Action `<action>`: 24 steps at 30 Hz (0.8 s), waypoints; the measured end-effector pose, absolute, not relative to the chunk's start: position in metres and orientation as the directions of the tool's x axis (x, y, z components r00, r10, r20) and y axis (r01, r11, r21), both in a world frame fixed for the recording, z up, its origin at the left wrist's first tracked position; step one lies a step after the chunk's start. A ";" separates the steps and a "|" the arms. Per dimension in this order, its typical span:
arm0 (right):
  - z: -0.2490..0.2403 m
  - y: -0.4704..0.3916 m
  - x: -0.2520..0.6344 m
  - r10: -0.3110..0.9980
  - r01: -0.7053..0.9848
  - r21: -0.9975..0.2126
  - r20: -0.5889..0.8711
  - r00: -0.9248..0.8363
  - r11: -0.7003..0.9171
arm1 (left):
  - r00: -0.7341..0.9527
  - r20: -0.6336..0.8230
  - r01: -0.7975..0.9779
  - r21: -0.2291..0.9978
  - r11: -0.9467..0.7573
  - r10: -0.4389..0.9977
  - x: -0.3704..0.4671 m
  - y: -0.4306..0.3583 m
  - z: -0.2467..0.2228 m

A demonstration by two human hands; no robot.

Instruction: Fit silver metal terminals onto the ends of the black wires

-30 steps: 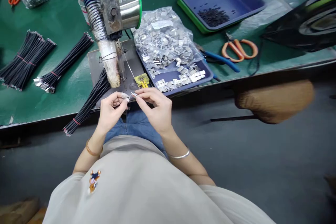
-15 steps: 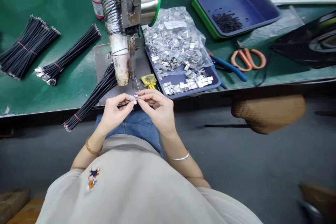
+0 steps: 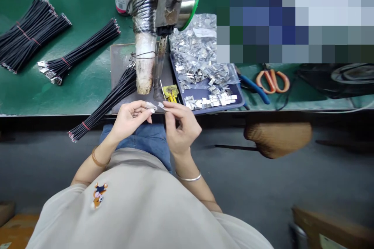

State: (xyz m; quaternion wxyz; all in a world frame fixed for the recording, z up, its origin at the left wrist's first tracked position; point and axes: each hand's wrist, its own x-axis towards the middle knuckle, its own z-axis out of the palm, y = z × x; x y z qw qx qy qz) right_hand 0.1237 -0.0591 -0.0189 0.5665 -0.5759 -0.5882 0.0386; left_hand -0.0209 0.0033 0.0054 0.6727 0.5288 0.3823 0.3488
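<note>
My left hand (image 3: 130, 118) is closed in a pinch at the table's front edge. White covering shows on its fingertips; whatever lies between them is too small to make out. Close beside it, my right hand (image 3: 184, 126) pinches a small silver metal connector (image 3: 161, 105) that sticks out toward the left fingertips. A gap separates the two hands. Left of them, a bundle of black wires (image 3: 105, 99) tied with a red band hangs over the edge. Beyond the fingers, a soldering stand (image 3: 169, 7) points its tip down beside a taped hose (image 3: 144, 62).
A blue tray (image 3: 204, 109) holds a plastic bag (image 3: 201, 46) and loose metal connectors. To its right lie blue-handled pliers (image 3: 254, 87) and orange-handled scissors (image 3: 271, 81). More wire bundles (image 3: 84, 48) rest at left. A can (image 3: 120, 0) stands behind the hose. The upper right is blurred out.
My hands were together at the fingertips; now they are apart, the right one shifted right with the metal connector. The camera view has also shifted and tilted slightly.
</note>
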 end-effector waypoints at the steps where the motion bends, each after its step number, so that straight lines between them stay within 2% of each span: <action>1: -0.017 -0.059 0.125 0.710 0.625 -0.707 0.623 0.328 0.332 | 0.446 -0.139 -0.069 0.979 0.189 0.884 -0.020 0.004 0.005; 6: -0.013 -0.060 0.127 0.659 0.661 -0.611 0.717 0.229 0.435 | 0.365 -0.095 -0.089 0.987 0.136 0.926 -0.013 0.005 0.003; 8: -0.015 -0.059 0.126 0.686 0.623 -0.649 0.688 0.235 0.438 | 0.350 -0.086 -0.069 0.991 0.117 0.933 -0.011 0.005 0.003; 13: -0.022 -0.056 0.127 0.767 0.462 -0.828 0.510 0.388 0.317 | 0.330 -0.092 -0.026 0.994 0.106 0.939 -0.010 0.005 0.001; 24: -0.017 -0.058 0.126 0.797 0.392 -0.848 0.496 0.345 0.358 | 0.369 -0.065 -0.043 0.995 0.086 0.927 -0.014 0.002 -0.004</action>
